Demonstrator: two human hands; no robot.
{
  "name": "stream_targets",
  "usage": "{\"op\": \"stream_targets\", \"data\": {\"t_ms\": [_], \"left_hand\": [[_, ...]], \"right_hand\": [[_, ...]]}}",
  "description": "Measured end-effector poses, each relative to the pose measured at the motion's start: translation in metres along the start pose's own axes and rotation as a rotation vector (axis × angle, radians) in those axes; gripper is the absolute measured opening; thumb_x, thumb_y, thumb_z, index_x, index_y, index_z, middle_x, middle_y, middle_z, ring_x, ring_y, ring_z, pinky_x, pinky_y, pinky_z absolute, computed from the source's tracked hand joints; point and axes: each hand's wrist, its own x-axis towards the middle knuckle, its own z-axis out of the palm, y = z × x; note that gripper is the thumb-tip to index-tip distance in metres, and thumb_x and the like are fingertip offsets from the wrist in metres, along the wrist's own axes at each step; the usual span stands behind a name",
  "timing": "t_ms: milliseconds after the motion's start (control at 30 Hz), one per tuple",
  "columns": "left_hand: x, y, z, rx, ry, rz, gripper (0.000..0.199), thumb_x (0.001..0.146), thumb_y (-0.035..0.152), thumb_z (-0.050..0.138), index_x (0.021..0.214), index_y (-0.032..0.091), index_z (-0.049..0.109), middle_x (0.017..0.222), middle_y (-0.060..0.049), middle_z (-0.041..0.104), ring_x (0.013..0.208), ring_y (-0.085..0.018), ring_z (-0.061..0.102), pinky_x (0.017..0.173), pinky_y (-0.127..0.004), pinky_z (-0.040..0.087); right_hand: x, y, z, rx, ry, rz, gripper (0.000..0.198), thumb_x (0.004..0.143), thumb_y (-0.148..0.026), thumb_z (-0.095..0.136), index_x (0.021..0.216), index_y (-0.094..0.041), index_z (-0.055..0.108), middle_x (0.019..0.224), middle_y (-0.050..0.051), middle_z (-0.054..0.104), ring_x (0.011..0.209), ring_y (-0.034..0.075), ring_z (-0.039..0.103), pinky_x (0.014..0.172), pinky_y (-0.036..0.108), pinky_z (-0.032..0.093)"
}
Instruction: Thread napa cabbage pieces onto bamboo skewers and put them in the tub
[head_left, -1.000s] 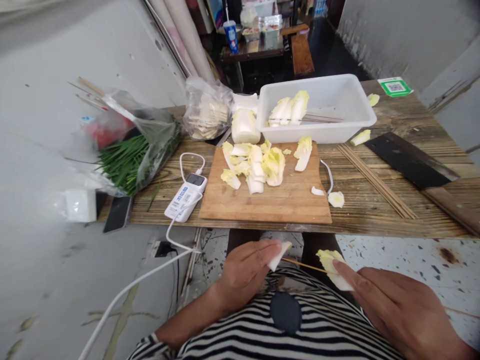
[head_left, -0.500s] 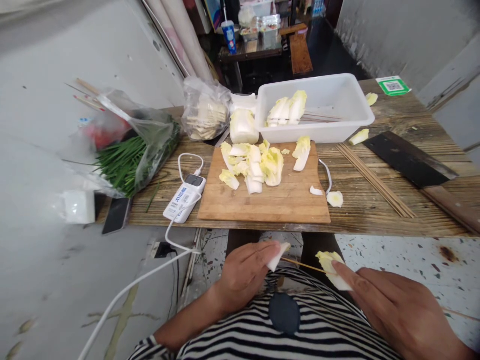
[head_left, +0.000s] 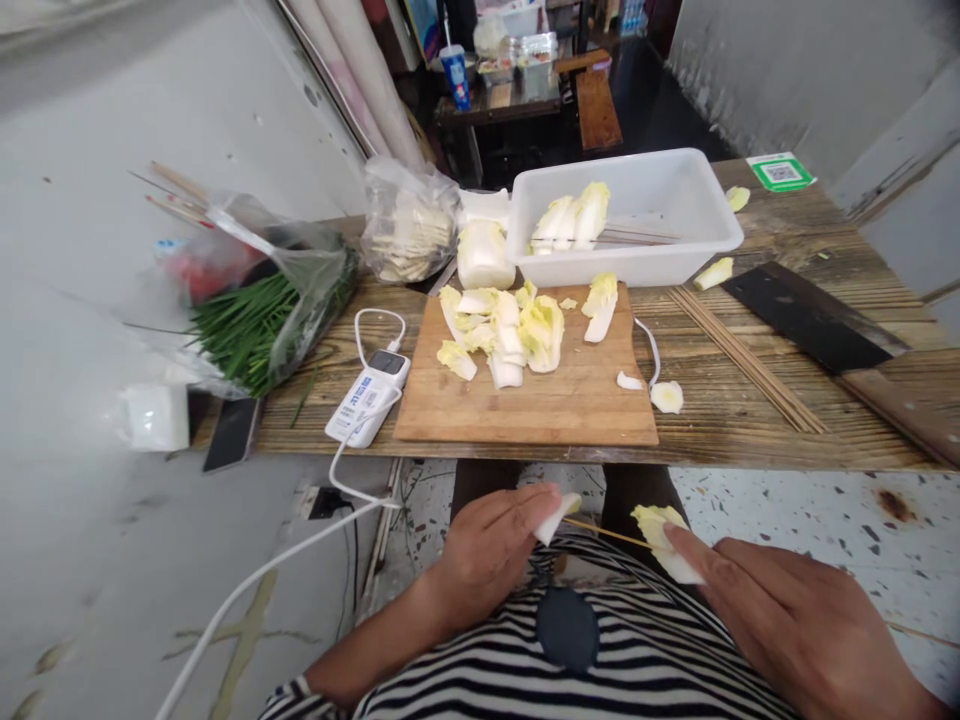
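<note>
My left hand (head_left: 501, 540) is closed on a pale piece of napa cabbage (head_left: 556, 518) in front of my body. My right hand (head_left: 795, 610) grips a yellow-white cabbage leaf (head_left: 667, 542) between thumb and fingers. A thin bamboo skewer (head_left: 611, 534) spans the gap between the two pieces, and its far end sticks out past my right hand. Beyond both hands, cut cabbage leaves (head_left: 506, 335) lie in a heap on a wooden cutting board (head_left: 525, 415). Skewered cabbage (head_left: 574, 215) rests inside a white plastic tub (head_left: 637, 265).
Loose skewers (head_left: 742, 358) and a cleaver (head_left: 814, 315) lie on the table's right side. A white power bank (head_left: 367, 400) with a cable sits left of the board. A bag of green chives (head_left: 247, 325), a phone (head_left: 232, 435) and a bag of pale slices (head_left: 411, 225) are further left.
Hands, cabbage pieces and skewer keep almost the same positions. The table view has shifted very slightly to the left.
</note>
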Motion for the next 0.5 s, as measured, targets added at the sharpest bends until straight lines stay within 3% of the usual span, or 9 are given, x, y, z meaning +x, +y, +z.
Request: {"op": "stream_targets", "data": {"t_ms": [500], "left_hand": [[-0.0063, -0.0015, 0.0029, 0.028, -0.016, -0.005, 0.035, 0.088, 0.006, 0.044, 0.121, 0.015, 0.05, 0.109, -0.009, 0.068, 0.103, -0.012, 0.063, 0.087, -0.024, 0.055]], "right_hand": [[-0.0048, 0.0007, 0.0023, -0.033, -0.001, -0.015, 0.039, 0.093, -0.011, 0.036, 0.132, -0.008, 0.043, 0.075, 0.002, 0.057, 0.059, 0.011, 0.052, 0.05, 0.024, 0.041]]}}
